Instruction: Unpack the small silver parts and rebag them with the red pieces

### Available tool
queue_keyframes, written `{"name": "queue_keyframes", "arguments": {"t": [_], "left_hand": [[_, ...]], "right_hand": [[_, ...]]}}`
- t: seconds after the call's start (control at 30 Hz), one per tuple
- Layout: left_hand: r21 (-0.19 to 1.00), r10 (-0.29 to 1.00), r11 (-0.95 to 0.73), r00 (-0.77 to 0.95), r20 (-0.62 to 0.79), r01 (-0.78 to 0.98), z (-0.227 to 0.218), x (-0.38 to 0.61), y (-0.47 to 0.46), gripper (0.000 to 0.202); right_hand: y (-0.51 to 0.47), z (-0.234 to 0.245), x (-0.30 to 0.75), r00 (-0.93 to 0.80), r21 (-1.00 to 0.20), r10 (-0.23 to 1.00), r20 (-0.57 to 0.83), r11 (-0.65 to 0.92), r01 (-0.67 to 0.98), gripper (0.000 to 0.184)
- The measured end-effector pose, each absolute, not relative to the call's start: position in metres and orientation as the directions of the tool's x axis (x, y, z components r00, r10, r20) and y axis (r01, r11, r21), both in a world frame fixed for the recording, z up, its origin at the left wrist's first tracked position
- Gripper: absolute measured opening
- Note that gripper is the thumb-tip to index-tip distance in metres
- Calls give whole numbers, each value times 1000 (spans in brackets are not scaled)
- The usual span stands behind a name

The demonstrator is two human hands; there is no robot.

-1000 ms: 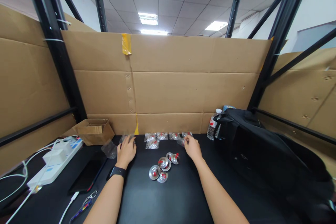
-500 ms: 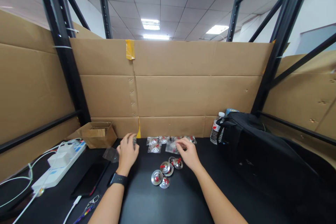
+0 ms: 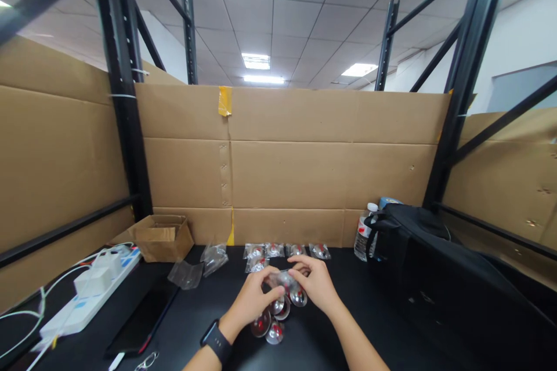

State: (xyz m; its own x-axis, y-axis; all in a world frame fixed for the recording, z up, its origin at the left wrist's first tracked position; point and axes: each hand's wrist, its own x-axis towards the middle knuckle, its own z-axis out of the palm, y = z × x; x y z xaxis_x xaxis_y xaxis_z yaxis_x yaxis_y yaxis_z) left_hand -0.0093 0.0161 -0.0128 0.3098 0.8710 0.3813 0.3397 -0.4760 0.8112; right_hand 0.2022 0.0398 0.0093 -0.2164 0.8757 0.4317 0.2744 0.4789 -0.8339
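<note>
My left hand (image 3: 249, 300), with a dark watch on its wrist, pinches the left side of a small clear plastic bag (image 3: 284, 278). The bag's right side is between the fingers of my right hand (image 3: 314, 283). Something reddish shows through or behind it; I cannot tell which. Just below my hands, several round shiny metal pieces with red centres (image 3: 274, 332) lie loose on the black table, partly covered by my fingers. Behind them, several similar pieces in clear packets (image 3: 319, 251) lie along the cardboard wall. Crumpled clear bags (image 3: 187, 274) lie further left.
On the left are an open cardboard box (image 3: 163, 237), a white power strip (image 3: 87, 295) with cables, and a dark phone (image 3: 141, 317). A water bottle (image 3: 363, 235) and a large black bag (image 3: 444, 290) stand on the right. Cardboard walls (image 3: 296, 174) enclose the table.
My left hand has come from the crumpled bags at the left to the middle, leaving a clear bag there. Both hands now hold one bag above the metal pieces. The view has tilted up slightly.
</note>
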Motion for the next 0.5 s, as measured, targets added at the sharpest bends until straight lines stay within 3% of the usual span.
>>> {"name": "queue_keyframes", "arguments": {"t": [0.17, 0.3, 0.43, 0.5], "left_hand": [[832, 874, -470, 289, 391, 295, -14, -8, 19, 41], [845, 894, -431, 275, 353, 317, -15, -11, 23, 32], [822, 890, -438, 307, 338, 364, -14, -18, 23, 46], [798, 879, -462, 319, 354, 387, -13, -19, 21, 50]], "right_hand": [[37, 6, 197, -203, -813, 855, 477, 517, 268, 22], [41, -2, 191, -200, -891, 892, 407, 435, 129, 33], [47, -8, 190, -167, -950, 937, 307, 313, 11, 46], [48, -9, 191, -159, -951, 941, 300, 308, 29, 46]]}}
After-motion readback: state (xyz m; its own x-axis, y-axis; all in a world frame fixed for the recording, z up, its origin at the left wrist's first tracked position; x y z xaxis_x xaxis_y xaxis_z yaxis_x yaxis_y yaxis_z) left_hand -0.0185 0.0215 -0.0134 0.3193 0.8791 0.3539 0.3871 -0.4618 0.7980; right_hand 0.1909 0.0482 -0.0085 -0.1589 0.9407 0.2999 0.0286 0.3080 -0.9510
